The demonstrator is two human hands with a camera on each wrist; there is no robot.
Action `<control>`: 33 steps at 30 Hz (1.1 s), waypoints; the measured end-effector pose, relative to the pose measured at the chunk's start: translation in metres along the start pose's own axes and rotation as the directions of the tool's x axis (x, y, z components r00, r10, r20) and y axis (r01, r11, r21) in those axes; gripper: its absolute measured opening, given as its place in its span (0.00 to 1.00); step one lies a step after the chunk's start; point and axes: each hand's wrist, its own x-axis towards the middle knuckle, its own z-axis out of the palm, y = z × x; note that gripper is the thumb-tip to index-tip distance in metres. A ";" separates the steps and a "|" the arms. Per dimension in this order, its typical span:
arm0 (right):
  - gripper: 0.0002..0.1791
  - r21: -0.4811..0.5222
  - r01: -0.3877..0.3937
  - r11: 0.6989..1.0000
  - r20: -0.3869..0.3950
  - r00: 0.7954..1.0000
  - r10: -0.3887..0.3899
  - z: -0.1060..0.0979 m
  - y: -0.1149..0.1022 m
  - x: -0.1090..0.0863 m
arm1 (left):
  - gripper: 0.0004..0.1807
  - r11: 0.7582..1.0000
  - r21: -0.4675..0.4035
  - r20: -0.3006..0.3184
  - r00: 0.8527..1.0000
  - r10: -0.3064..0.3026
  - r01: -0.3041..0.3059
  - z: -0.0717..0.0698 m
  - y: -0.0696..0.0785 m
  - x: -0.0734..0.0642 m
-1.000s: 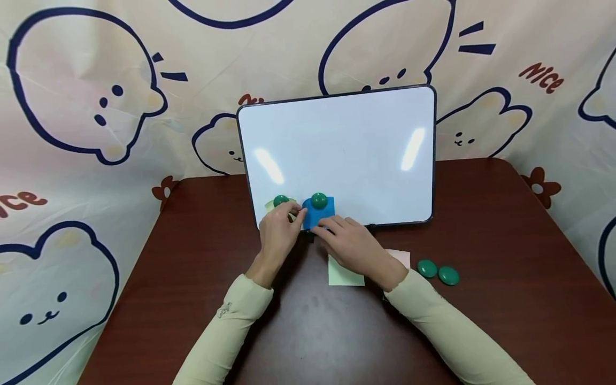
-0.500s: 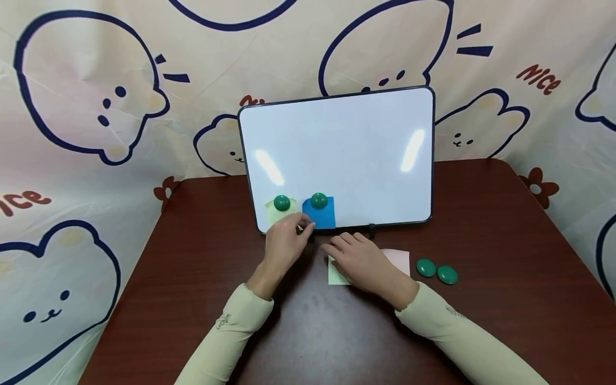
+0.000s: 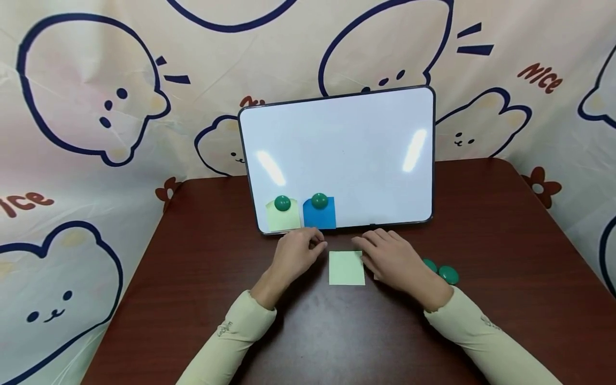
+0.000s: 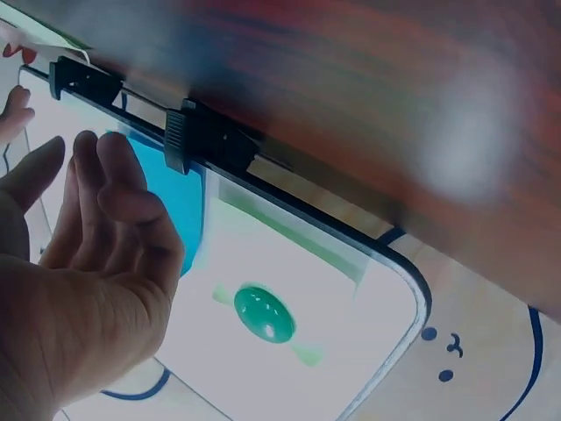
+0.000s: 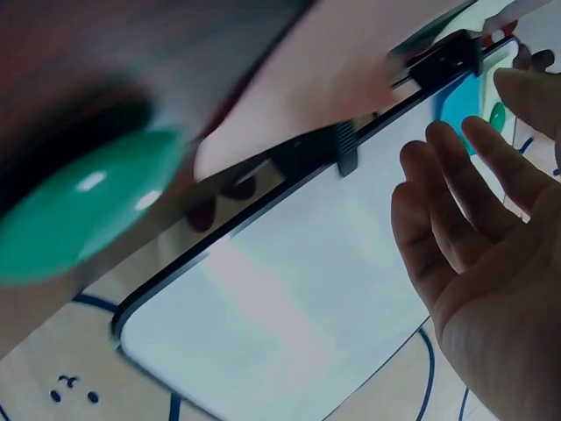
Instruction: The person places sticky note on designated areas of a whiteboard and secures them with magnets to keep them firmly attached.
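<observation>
Both my hands are empty, fingers relaxed. My left hand [image 3: 295,254] is softly bent just below the lower edge of the whiteboard [image 3: 346,149], with a gap between thumb and fingertips and nothing in it. My right hand [image 3: 397,262] has its back up and its fingers loosely bent, likewise holding nothing.

Just beyond my left hand, the yellow-green note [image 3: 284,219] and the blue note [image 3: 320,218] sit side by side on the board, each with a green magnet near its top — the left magnet [image 3: 282,203] and the right magnet [image 3: 320,201]. Between my hands, the pale green note [image 3: 346,268] lies flat on the table [image 3: 308,342]; its upper right corner is by my right fingertips, though I can't tell whether they touch. Under my right hand is the pink note [image 5: 298,79], mostly hidden from above, and just past that wrist are two loose green magnets [image 3: 448,275].

I'd judge that fixing the blue note is finished and I'm between notes, about halfway through. Next, I think, calls for pinching up the pale green note by an edge, holding it flat to the board right of the blue one, and bringing a loose magnet over its top — keeping the sheet from slipping meanwhile.
</observation>
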 end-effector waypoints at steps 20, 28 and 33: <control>0.20 0.042 -0.203 0.978 0.180 0.965 0.193 -0.012 0.060 -0.051 | 0.11 0.997 0.069 0.180 0.983 0.029 -0.042 0.010 0.007 -0.007; 0.22 0.081 -0.196 0.977 0.237 0.956 0.172 -0.016 0.075 -0.072 | 0.12 0.991 0.119 0.218 0.975 0.033 -0.060 0.012 0.007 -0.004; 0.26 0.123 -0.210 0.970 0.271 0.947 0.171 -0.022 0.087 -0.085 | 0.11 0.988 0.126 0.227 0.972 0.057 -0.087 0.015 0.008 0.001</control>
